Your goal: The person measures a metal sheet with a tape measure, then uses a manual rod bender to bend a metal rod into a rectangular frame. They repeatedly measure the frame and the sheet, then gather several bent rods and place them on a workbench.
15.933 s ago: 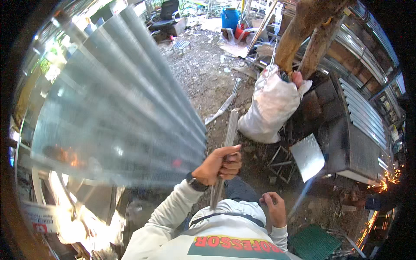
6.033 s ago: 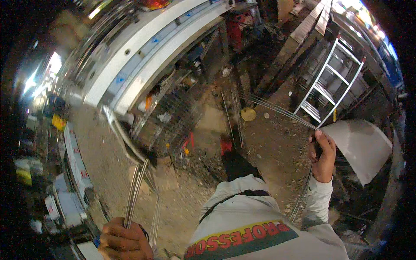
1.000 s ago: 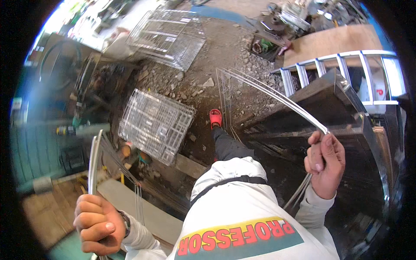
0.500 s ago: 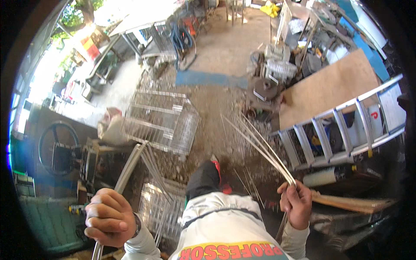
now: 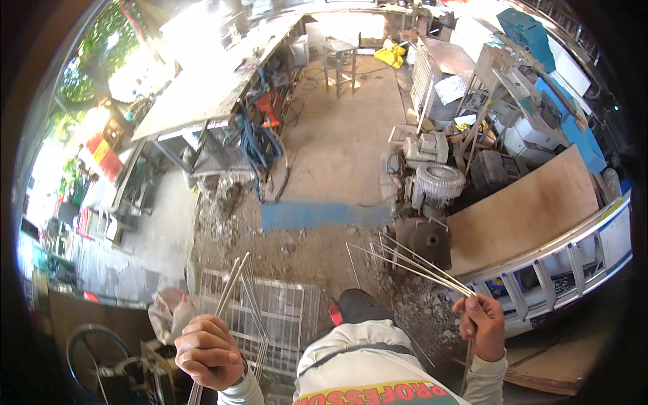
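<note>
left hand (image 5: 208, 351) fingers closed round a metal strip (image 5: 229, 291); right hand (image 5: 480, 324) fingers closed round thin rods (image 5: 405, 264) fanning forward. judgement: grip rods nearer their middle, tips clear of the wire rack (image 5: 277, 317).

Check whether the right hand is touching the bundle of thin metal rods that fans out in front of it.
Touching. The head view shows the right hand closed around the thin metal rods, whose ends fan out up and leftward from the fist.

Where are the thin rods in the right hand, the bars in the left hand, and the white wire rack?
thin rods (image 5: 405, 264), head view, middle of the fanned bundle.
bars (image 5: 233, 287), head view, upper shafts above the fist.
white wire rack (image 5: 287, 317), head view, its grid.
</note>
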The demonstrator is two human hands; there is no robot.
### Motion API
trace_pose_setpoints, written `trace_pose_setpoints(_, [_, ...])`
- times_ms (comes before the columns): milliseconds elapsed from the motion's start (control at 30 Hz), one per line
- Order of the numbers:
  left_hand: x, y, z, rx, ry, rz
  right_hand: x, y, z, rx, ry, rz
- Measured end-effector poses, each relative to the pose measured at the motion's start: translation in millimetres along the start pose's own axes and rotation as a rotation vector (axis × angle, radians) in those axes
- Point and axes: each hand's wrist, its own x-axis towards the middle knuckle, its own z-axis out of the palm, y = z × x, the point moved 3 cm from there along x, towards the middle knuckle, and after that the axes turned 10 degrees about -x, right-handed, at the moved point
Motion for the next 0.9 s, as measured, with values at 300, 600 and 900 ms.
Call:
trace_pose_setpoints(300, [181, -276, 23, -0.026, -0.122, -0.145, 243, -125, 80, 0.049, 0.178, -0.042])
trace_pose_setpoints(600, [400, -529, 75, -0.318, -0.054, -0.026, 523, -278, 155, 0.107, 0.184, -0.092])
trace_pose_setpoints(900, [563, -716, 88, -0.345, -0.035, -0.023, 736, -419, 179, 0.019, 0.305, -0.245])
